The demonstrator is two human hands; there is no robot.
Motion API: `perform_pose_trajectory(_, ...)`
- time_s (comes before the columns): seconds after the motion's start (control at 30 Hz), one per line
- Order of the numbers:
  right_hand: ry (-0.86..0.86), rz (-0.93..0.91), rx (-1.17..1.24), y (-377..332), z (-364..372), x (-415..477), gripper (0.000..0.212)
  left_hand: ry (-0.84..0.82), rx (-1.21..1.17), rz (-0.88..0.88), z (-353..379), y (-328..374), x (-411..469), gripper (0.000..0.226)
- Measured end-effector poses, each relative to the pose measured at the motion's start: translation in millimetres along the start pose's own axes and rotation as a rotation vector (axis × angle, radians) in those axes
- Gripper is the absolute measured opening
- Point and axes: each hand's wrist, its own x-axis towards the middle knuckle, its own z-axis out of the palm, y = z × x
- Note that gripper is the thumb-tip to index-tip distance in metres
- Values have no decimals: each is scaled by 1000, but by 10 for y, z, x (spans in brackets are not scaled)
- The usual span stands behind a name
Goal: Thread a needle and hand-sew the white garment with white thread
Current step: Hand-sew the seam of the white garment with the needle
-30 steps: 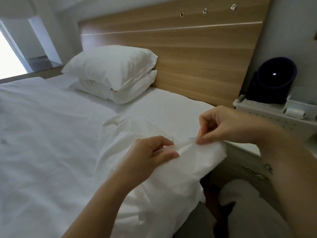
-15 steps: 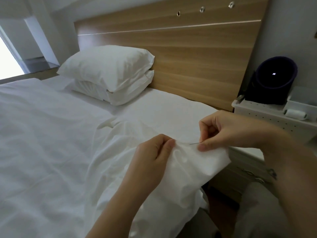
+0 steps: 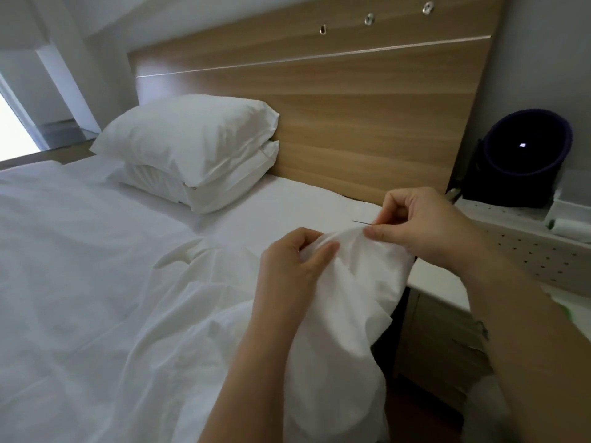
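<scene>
Hands raised over the bed (image 3: 96, 282) edge. Left hand (image 3: 297, 260) pinches a bunched fold of the white garment (image 3: 351, 298). Right hand (image 3: 415, 225) pinches the needle (image 3: 361, 222), tip pointing left just above that fold. Thread too fine to see. Judged mid-stitch. Next: steer the tip into the fold, with the cloth held taut.

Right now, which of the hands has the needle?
The right hand pinches the needle, whose tip pokes out toward the left hand. The left hand grips only the white garment.
</scene>
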Motion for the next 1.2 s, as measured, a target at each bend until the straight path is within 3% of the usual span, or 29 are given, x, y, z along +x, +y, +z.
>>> perform_pose_trajectory(0.1,31,28,-24,194,2,94,19,-4,-25,-4,195,-85,98,7)
perform_pose_trajectory(0.27,-19,109,39,422,-39,134,17,-53,-35,25,385,-219,92,30)
perform_pose_trajectory(0.57,-64,67,94,374,-96,33,19,-27,-87,88,307,-245,11,22)
perform_pose_trajectory(0.97,-113,7,134,263,-102,-27,18,-187,43,81,52,-60,-77,16)
perform_pose_trajectory(1.2,-95,-43,203,267,-112,-31,20,-224,-16,54,30,27,-89,17)
